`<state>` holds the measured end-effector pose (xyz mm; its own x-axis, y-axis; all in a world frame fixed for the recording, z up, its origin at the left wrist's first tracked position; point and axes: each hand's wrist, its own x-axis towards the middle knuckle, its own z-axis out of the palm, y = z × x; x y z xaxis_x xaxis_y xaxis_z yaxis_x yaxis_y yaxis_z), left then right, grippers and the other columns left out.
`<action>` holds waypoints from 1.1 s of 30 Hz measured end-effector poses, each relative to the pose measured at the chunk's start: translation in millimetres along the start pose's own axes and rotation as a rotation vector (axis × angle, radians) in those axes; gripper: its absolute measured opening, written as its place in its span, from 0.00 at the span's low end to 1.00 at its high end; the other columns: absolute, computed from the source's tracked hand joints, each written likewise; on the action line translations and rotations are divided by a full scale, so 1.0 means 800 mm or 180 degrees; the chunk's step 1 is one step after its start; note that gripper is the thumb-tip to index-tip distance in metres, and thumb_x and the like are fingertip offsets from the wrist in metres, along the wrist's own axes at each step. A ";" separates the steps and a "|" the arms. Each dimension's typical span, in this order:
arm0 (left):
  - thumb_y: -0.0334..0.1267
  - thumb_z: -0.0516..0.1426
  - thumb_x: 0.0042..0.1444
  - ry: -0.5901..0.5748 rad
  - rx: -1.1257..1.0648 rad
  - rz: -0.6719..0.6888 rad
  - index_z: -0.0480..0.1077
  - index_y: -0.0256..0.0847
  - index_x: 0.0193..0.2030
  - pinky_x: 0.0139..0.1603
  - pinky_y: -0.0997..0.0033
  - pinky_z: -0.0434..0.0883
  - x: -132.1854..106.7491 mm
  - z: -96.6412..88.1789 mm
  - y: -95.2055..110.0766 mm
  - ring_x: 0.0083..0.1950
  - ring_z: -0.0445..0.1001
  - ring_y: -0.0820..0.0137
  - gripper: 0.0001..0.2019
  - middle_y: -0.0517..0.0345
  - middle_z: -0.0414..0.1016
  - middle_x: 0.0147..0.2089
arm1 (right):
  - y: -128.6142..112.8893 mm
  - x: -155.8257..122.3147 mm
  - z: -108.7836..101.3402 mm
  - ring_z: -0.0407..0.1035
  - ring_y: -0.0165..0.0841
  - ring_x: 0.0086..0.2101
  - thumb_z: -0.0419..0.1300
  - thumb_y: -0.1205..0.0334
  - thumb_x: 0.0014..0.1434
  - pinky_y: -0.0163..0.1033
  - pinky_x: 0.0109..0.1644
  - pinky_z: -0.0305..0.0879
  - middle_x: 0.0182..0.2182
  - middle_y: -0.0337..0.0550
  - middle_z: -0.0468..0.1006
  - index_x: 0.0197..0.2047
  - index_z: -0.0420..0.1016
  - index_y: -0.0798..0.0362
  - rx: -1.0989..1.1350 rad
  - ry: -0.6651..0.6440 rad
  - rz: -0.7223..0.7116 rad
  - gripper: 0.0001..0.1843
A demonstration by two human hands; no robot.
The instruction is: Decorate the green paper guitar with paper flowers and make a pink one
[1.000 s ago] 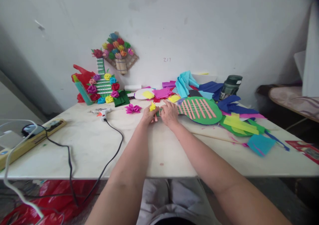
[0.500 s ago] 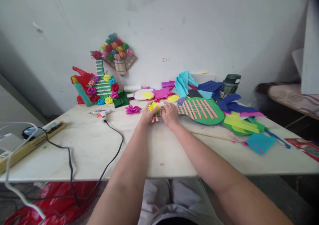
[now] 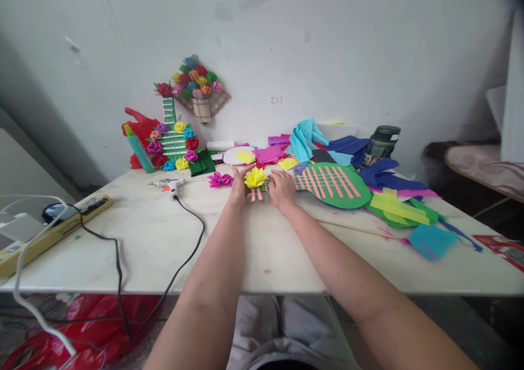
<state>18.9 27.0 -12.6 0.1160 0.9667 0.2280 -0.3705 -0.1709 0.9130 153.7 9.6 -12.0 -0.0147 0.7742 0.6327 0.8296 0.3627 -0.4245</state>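
Observation:
A green paper guitar (image 3: 360, 191) with pink strips and thin strings lies across the table, its neck pointing left. A yellow paper flower (image 3: 255, 177) sits on the head end of the neck. My left hand (image 3: 239, 187) is just left of that flower, its fingers apart and extended beside the petals. My right hand (image 3: 281, 190) is closed over the neck, just right of the flower, with bent fingers. A magenta paper flower (image 3: 220, 179) lies on the table to the left of my left hand.
A glue gun (image 3: 174, 186) trails a black cord on the left, near a yellow power strip (image 3: 61, 232). Behind it stands a flower-covered green guitar (image 3: 170, 143). Crepe paper sheets (image 3: 305, 141) and a dark jar (image 3: 381, 145) are at the back. A thin stick (image 3: 356, 228) lies on the right.
My left hand has let go of the yellow flower and shifted slightly left, its fingers spreading. The flower now shows more fully on the neck. My right hand keeps its place there.

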 end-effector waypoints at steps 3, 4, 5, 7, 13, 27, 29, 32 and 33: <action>0.65 0.33 0.55 0.0199 -0.0010 -0.0129 0.63 0.39 0.58 0.14 0.76 0.60 0.002 -0.003 0.000 0.22 0.71 0.72 0.39 0.46 0.75 0.43 | 0.000 -0.001 -0.001 0.63 0.39 0.50 0.48 0.69 0.56 0.44 0.54 0.51 0.51 0.45 0.74 0.41 0.76 0.54 0.0027 0.0045 -0.0041 0.16; 0.65 0.33 0.56 0.0282 -0.0008 -0.0149 0.65 0.38 0.57 0.16 0.76 0.63 0.004 -0.004 -0.001 0.25 0.73 0.70 0.38 0.46 0.75 0.43 | 0.000 -0.001 -0.001 0.64 0.39 0.50 0.48 0.70 0.55 0.44 0.54 0.51 0.50 0.45 0.74 0.41 0.76 0.54 0.0048 0.0069 -0.0050 0.16; 0.64 0.34 0.56 0.0352 -0.0005 -0.0151 0.66 0.37 0.55 0.18 0.76 0.64 0.005 -0.006 -0.002 0.29 0.75 0.69 0.38 0.46 0.75 0.43 | 0.001 -0.001 -0.001 0.64 0.39 0.49 0.48 0.70 0.55 0.44 0.54 0.51 0.50 0.46 0.75 0.41 0.76 0.54 0.0070 0.0095 -0.0061 0.16; 0.63 0.36 0.57 0.0430 0.0004 -0.0128 0.67 0.36 0.53 0.22 0.76 0.67 0.007 -0.009 -0.004 0.34 0.76 0.68 0.36 0.46 0.75 0.44 | 0.002 -0.001 0.000 0.64 0.39 0.49 0.48 0.71 0.55 0.45 0.54 0.51 0.49 0.46 0.75 0.41 0.75 0.54 0.0106 0.0140 -0.0082 0.17; 0.64 0.38 0.56 0.0467 0.0036 -0.0108 0.68 0.34 0.52 0.20 0.76 0.65 0.005 -0.009 -0.004 0.28 0.75 0.68 0.37 0.46 0.77 0.38 | 0.001 -0.002 -0.002 0.64 0.38 0.50 0.48 0.70 0.56 0.45 0.56 0.49 0.50 0.45 0.75 0.44 0.75 0.54 0.0013 -0.0018 -0.0098 0.17; 0.71 0.30 0.49 0.0447 0.0030 -0.0367 0.66 0.33 0.45 0.10 0.72 0.57 -0.003 0.005 -0.003 0.16 0.69 0.67 0.44 0.50 0.73 0.27 | -0.008 -0.006 -0.003 0.51 0.39 0.61 0.50 0.61 0.58 0.58 0.64 0.35 0.61 0.40 0.62 0.53 0.70 0.46 -0.0384 -0.0944 -0.0567 0.20; 0.71 0.30 0.48 0.0474 0.0019 -0.0401 0.66 0.33 0.45 0.10 0.72 0.57 -0.002 0.004 -0.004 0.15 0.68 0.68 0.44 0.50 0.72 0.26 | -0.007 -0.006 -0.003 0.51 0.40 0.61 0.51 0.58 0.58 0.59 0.64 0.34 0.61 0.41 0.62 0.54 0.69 0.46 -0.0344 -0.0975 -0.0588 0.21; 0.72 0.32 0.48 0.0716 -0.0044 -0.0307 0.66 0.33 0.44 0.12 0.72 0.60 0.001 0.001 -0.008 0.18 0.71 0.67 0.44 0.49 0.73 0.27 | -0.006 -0.007 -0.001 0.51 0.42 0.61 0.54 0.52 0.56 0.60 0.64 0.34 0.60 0.43 0.64 0.54 0.69 0.47 -0.0314 -0.0900 -0.0678 0.23; 0.72 0.33 0.48 0.0798 -0.0057 -0.0269 0.66 0.33 0.44 0.13 0.73 0.61 0.003 0.000 -0.009 0.20 0.72 0.67 0.43 0.49 0.74 0.28 | -0.005 -0.007 0.000 0.51 0.42 0.61 0.56 0.49 0.55 0.61 0.64 0.34 0.60 0.44 0.64 0.54 0.69 0.48 -0.0310 -0.0860 -0.0711 0.24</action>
<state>21.6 30.4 -18.6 -0.0840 0.9948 0.0581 -0.3858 -0.0862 0.9186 150.6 3.6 -13.6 -0.3377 0.7953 0.5034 0.8384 0.4973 -0.2233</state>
